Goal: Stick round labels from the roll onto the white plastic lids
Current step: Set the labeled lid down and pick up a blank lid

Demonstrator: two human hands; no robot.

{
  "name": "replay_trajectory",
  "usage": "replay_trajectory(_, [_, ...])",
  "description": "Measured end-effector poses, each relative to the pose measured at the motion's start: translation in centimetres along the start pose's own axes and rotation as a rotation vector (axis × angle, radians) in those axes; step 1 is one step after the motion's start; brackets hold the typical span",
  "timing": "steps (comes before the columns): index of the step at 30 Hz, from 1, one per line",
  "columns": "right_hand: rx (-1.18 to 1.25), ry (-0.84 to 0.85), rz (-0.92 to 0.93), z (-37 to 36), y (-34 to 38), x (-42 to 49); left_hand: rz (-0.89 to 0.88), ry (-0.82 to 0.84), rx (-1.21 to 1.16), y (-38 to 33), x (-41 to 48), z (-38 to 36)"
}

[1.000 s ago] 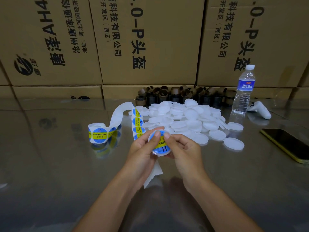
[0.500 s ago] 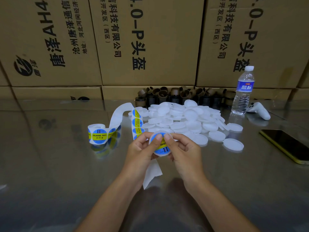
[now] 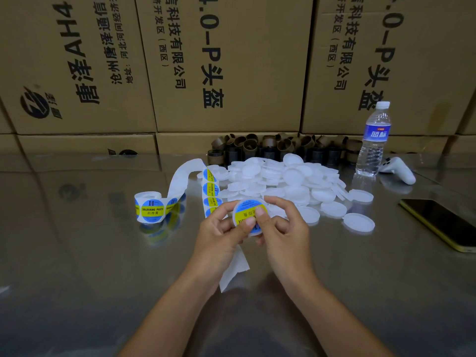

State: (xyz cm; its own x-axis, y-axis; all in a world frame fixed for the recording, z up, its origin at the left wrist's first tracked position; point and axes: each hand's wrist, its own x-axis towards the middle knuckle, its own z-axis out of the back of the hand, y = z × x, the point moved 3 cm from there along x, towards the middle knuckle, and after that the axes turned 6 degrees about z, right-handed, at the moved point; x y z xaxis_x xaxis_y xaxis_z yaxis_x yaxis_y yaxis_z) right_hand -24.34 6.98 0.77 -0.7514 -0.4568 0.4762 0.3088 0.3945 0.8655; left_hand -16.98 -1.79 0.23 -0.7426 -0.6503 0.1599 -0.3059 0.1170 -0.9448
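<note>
Both hands hold one white lid [image 3: 246,205] up over the table, with a round blue and yellow label on its face. My left hand [image 3: 219,240] grips the lid from the left, its thumb pressing on the label. My right hand [image 3: 286,228] grips it from the right, thumb also on the label. The label roll [image 3: 149,210] stands at the left, and its strip [image 3: 210,188] with several labels loops back towards my hands. Behind the hands lies a heap of bare white lids [image 3: 283,181].
The shiny metal table [image 3: 77,253] reflects the cardboard boxes [image 3: 226,60] stacked behind it. Brown and black roll cores [image 3: 270,148] line the back. A water bottle [image 3: 373,143], a white controller [image 3: 399,171] and a yellow-edged phone [image 3: 443,222] lie at the right.
Both thumbs have slid down over the label while the lid stayed between my hands. The lid has turned slightly.
</note>
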Motion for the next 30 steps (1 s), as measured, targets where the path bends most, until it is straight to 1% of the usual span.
replay_trajectory(6, [-0.037,0.015,0.036,0.17,0.23,0.2,-0.033,0.011,0.068,-0.32,-0.11,0.24])
replay_trajectory(10, [-0.03,0.034,0.043,0.18,0.23,0.21,0.0,0.014,0.06,-0.32,-0.22,-0.04])
replay_trajectory(16, [-0.009,0.11,0.033,-0.02,0.01,0.31,0.001,-0.086,0.094,-0.57,-0.13,0.36])
replay_trajectory(19, [-0.033,0.219,-0.002,-0.46,-0.34,0.1,0.003,-0.129,0.067,-0.58,-0.04,0.66])
replay_trajectory(21, [-0.044,0.25,-0.009,-0.66,-0.37,0.0,-0.008,-0.145,0.066,-0.52,0.01,0.79])
replay_trajectory(26, [-0.024,0.197,-0.014,-0.38,-0.23,0.08,-0.023,-0.06,0.016,-0.56,-0.16,0.25])
replay_trajectory(28, [0.008,0.14,-0.026,-0.06,-0.19,0.24,-0.016,-0.057,0.029,-0.34,-0.02,0.32])
replay_trajectory(30, [0.043,0.119,-0.039,0.06,-0.17,0.34,-0.023,-0.074,0.083,-0.11,0.22,0.63])
